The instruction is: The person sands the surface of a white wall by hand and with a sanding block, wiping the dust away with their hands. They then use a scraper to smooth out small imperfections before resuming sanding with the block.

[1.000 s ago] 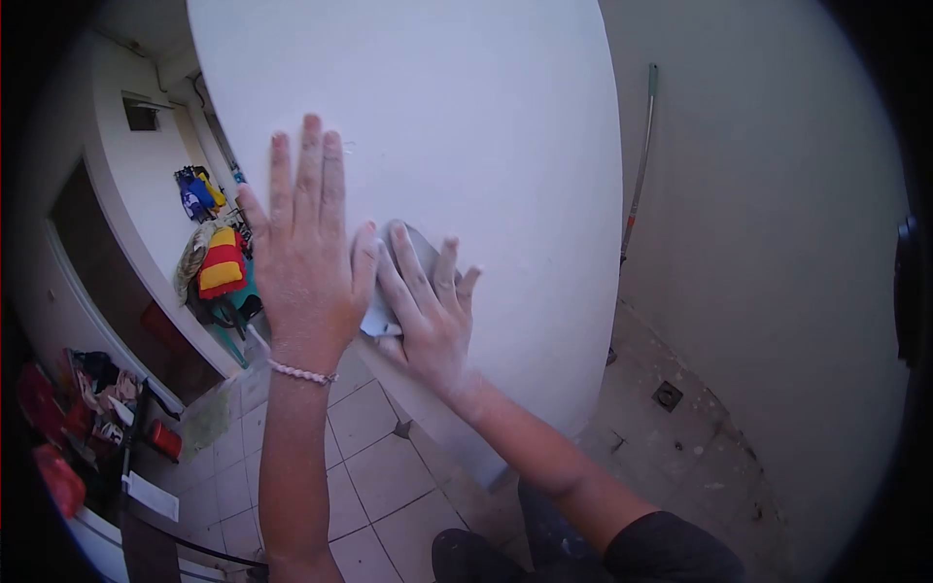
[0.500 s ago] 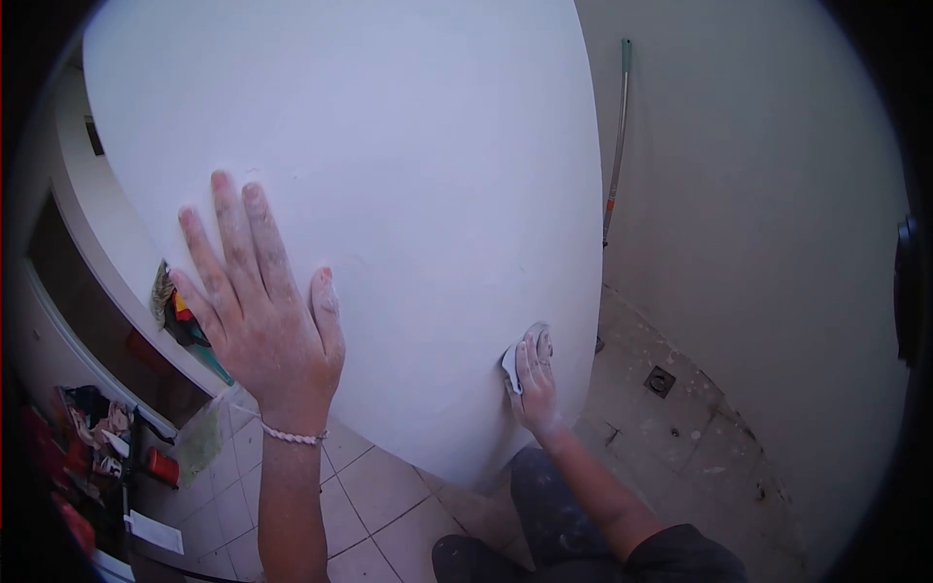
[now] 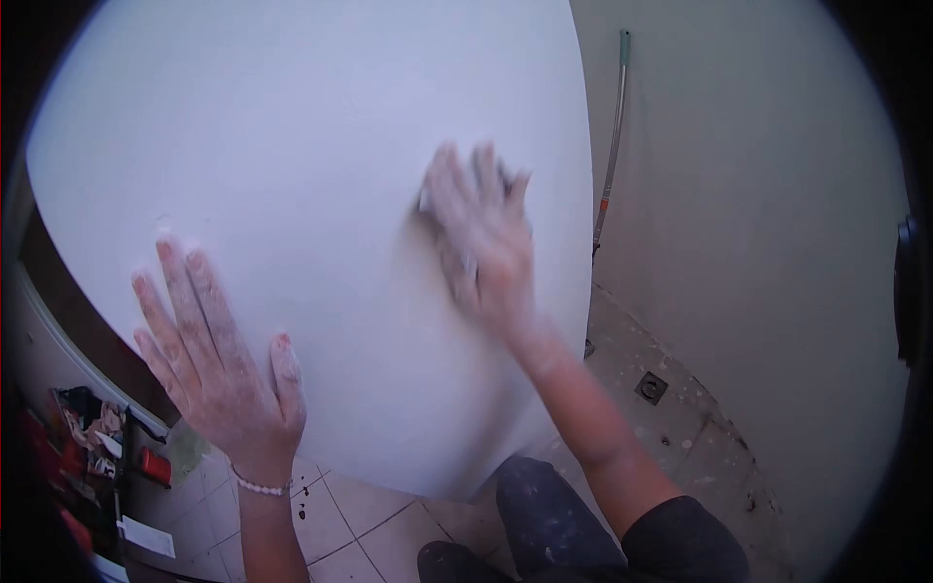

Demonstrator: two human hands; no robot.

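A large smooth white panel stands upright before me and fills most of the view. My left hand, dusted white and with a braided band at the wrist, lies flat on its lower left with the fingers spread. My right hand, blurred by motion, presses on the right half of the panel, higher than the left. Under its palm and fingers is a folded sheet that looks like sandpaper; only its pale and dark edges show.
A pole with a green end leans against the grey wall at right. A floor drain sits in the stained tiles. At lower left are a red container and a pile of mixed items. My knee is close below the panel.
My right hand has swept up and to the left across the panel with the sandpaper. My left hand stays flat on it, appearing lower and farther left as the view shifted.
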